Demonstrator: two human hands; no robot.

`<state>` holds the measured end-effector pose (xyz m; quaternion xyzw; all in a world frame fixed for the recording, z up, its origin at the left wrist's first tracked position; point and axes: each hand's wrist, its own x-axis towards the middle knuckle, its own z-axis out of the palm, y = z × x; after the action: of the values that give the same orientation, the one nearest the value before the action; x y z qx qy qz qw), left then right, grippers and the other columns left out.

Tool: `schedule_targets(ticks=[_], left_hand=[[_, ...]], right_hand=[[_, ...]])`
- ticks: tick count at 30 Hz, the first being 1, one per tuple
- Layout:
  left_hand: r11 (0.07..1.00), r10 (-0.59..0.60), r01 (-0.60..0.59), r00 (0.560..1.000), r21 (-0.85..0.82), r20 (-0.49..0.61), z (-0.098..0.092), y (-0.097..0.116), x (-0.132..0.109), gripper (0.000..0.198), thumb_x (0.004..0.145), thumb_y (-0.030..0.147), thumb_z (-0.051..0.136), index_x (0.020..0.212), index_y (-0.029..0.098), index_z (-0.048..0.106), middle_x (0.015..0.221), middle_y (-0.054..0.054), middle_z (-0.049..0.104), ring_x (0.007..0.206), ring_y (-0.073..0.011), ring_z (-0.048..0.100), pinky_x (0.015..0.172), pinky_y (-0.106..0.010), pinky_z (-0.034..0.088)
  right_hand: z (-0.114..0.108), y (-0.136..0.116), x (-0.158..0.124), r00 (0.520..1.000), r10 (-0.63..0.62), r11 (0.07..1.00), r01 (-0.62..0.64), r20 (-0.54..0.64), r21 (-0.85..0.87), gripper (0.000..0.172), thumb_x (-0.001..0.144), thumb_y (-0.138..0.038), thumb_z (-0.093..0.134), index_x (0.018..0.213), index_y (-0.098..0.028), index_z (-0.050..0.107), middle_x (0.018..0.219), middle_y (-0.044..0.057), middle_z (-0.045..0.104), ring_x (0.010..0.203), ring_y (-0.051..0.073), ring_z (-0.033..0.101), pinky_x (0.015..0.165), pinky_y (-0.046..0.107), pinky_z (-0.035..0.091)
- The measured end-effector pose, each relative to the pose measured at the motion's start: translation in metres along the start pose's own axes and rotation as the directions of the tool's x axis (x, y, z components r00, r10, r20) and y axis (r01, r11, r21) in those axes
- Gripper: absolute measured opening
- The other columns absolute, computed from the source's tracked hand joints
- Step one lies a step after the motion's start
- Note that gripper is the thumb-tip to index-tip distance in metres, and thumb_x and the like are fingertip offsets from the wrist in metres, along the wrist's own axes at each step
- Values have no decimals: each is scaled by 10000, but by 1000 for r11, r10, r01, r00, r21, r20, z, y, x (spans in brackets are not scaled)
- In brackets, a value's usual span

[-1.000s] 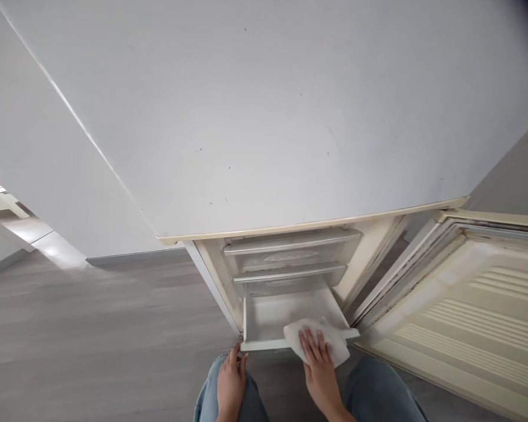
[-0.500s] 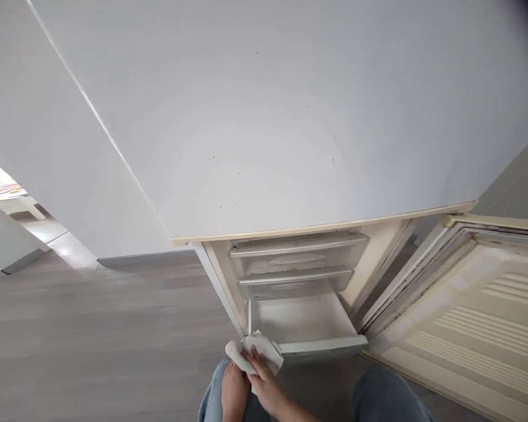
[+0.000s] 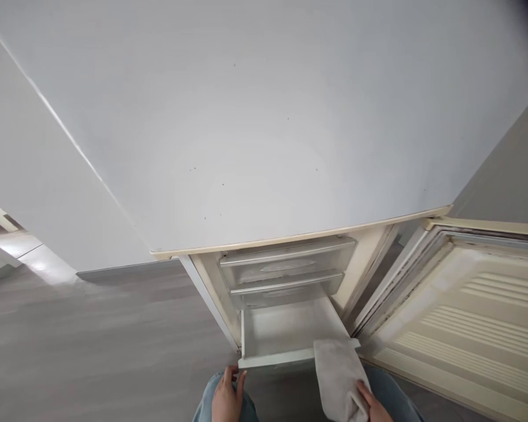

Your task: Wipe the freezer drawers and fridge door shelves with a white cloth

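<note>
A white freezer drawer point(image 3: 286, 356) is pulled out below the upper drawers of a small open fridge or freezer. At its front left corner is my left hand point(image 3: 229, 395), fingers curled and thumb on the front side, gripping the corner. My right hand point(image 3: 373, 404) is closed on the lower right part of a pale grey cloth point(image 3: 338, 372). The cloth hangs over the drawer's front lip near the right end. Part of my right hand is cut off by the bottom of the view.
Two clear-fronted drawers point(image 3: 290, 266) sit above, pushed in. To the right the appliance's cream door point(image 3: 457, 310) stands wide open, with dark stains along its seal. A large white top surface point(image 3: 255, 129) fills the upper view. Grey wood-look floor point(image 3: 114, 351) lies at the left.
The cloth has gone with my right hand from the drawer's left front corner to its right end. My left hand has let go of the bunched cloth and taken the drawer's left corner.
</note>
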<state>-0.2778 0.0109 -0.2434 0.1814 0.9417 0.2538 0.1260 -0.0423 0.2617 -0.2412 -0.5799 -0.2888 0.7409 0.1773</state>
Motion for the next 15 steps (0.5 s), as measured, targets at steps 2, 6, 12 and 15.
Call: schedule_targets(ticks=[2,6,12,15], left_hand=[[1000,12,-12,1000,2,0,0,0,1,295,854,469,356,856,249,552,885,-28,738,879,-170,672,776,-262,470],[997,32,-34,999,64,27,-1,4,5,363,869,441,317,690,252,571,821,-42,747,849,-191,677,753,-277,465],[993,35,-42,997,114,62,-5,20,10,432,880,455,268,721,257,618,851,-68,767,892,-212,690,747,-279,469],[994,46,-52,997,91,69,-7,29,14,443,875,479,265,803,262,644,889,-68,773,900,-224,695,734,-289,471]], right_hand=[[0,-12,3,997,66,988,-59,-46,140,346,620,-534,541,894,-327,497,1000,94,675,955,309,652,660,427,590],[17,-27,9,997,-67,983,71,-28,170,392,634,-464,552,982,-290,503,1071,93,658,990,306,639,663,436,589],[34,-47,11,997,-72,938,56,37,342,280,631,-318,600,891,-236,537,852,42,695,875,270,670,687,401,584],[38,-60,12,994,-61,908,18,90,419,213,657,-259,607,860,-228,547,803,11,694,792,224,675,705,361,580]])
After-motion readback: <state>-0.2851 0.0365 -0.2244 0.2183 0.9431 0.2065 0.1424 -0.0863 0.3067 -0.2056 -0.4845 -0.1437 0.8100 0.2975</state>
